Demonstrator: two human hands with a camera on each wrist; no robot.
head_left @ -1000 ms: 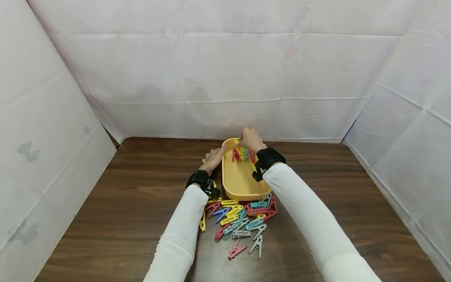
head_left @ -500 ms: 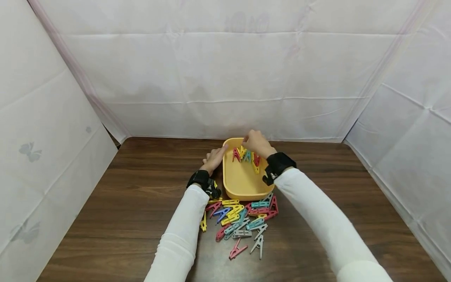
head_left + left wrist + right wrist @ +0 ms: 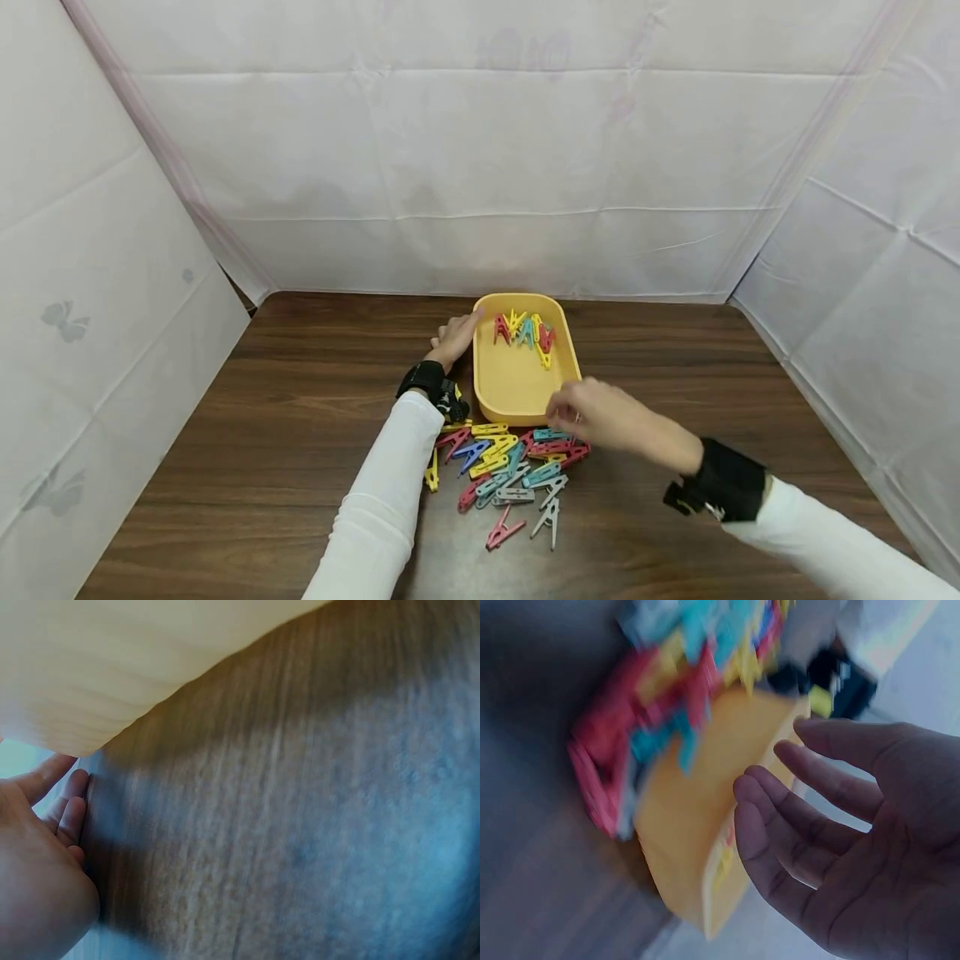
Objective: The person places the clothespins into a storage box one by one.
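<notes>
Work in hand: clipping clothespins onto the rim of the yellow tray (image 3: 517,410).
Done: about five pins (image 3: 525,332) clipped at the tray's far rim.
Left: most of the job, judging by the big pile of pins (image 3: 510,467) on the tabletop (image 3: 300,450), just in front of the tray.
Left hand (image 3: 453,335): fingers straight, resting against the tray's left side.
Right hand (image 3: 596,412): fingers relaxed and spread, holding nothing, above the pile.

You are working in a staged recording booth rather than a lived-in room. White fabric sheets (image 3: 480,167) are enclosing the dark wooden table (image 3: 262,433) on the left, far and right sides, with seams and creases showing. You are wearing black wrist-mounted camera straps (image 3: 722,486) over white sleeves (image 3: 378,517), which is pointing to a data-capture setup.
</notes>
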